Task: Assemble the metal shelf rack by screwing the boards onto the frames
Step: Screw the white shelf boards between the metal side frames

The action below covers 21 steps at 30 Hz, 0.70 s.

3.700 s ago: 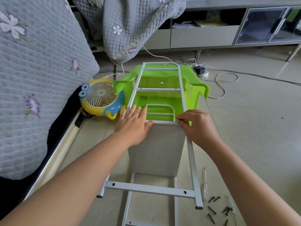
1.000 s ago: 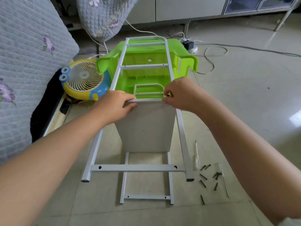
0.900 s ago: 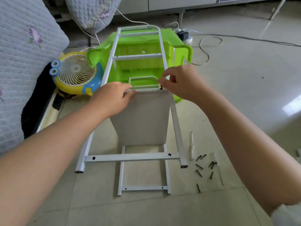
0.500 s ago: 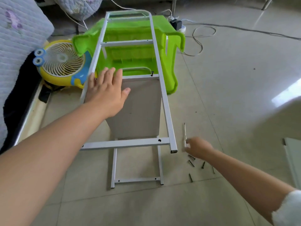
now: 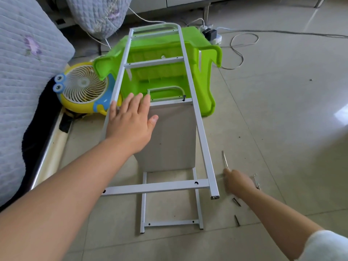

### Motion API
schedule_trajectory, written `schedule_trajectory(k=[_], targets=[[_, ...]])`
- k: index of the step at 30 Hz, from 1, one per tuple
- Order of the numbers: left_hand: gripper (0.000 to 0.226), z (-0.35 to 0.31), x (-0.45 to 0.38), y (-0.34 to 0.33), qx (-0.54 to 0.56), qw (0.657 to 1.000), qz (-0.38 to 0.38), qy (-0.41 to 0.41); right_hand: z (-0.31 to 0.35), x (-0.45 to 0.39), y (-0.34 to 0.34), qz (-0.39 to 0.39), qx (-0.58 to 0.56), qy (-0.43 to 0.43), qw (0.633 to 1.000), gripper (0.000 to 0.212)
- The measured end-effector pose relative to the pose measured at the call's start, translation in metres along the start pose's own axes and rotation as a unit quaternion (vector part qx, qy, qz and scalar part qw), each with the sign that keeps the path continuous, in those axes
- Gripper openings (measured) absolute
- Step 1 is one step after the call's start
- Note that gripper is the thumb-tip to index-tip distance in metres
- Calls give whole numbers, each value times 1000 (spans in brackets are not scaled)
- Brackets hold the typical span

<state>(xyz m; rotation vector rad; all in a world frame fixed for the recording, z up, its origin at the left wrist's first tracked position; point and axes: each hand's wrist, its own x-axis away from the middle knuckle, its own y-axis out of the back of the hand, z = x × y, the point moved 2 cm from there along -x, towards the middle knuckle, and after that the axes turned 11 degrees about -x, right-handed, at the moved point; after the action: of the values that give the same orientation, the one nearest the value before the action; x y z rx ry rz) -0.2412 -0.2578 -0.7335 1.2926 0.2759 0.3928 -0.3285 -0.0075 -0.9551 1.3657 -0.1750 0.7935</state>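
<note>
— Where's the board?
— The flat pale grey board stands on edge between the white square-tube metal frame and a second frame on the glossy tiles, a dark screw at its top corner.
— And the hands?
— Left hand lies flat, fingers straight, on the board's top edge. Right hand curls round the slim screwdriver beside short dark loose screws.

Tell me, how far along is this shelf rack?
Early on. One board stands between the two frames, with a screw sticking up at its far right corner. The left hand steadies the upper frame and board while the right hand reaches the screwdriver on the floor. Loose screws and empty crossbar holes remain.
</note>
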Motion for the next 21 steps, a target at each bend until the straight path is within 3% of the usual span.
schedule_trajectory(k=[4,9,12,14,16,21], targets=[[57,0,0,1,4,1000,4,-8,2,0,11,-37,-41,-18,998,30],[49,5,-7,11,42,998,-18,-34,28,0,75,-188,-215,21,958,25],[49,7,-13,20,46,998,-1,-46,53,7,121,-285,-333,86,895,27],[59,8,-14,24,32,998,8,-48,70,16,151,-358,-373,130,846,26],[55,9,-14,26,22,999,2,-46,88,32,179,-423,-405,183,790,22],[50,11,-14,25,-11,997,27,-65,123,68,226,-478,-478,314,666,22]])
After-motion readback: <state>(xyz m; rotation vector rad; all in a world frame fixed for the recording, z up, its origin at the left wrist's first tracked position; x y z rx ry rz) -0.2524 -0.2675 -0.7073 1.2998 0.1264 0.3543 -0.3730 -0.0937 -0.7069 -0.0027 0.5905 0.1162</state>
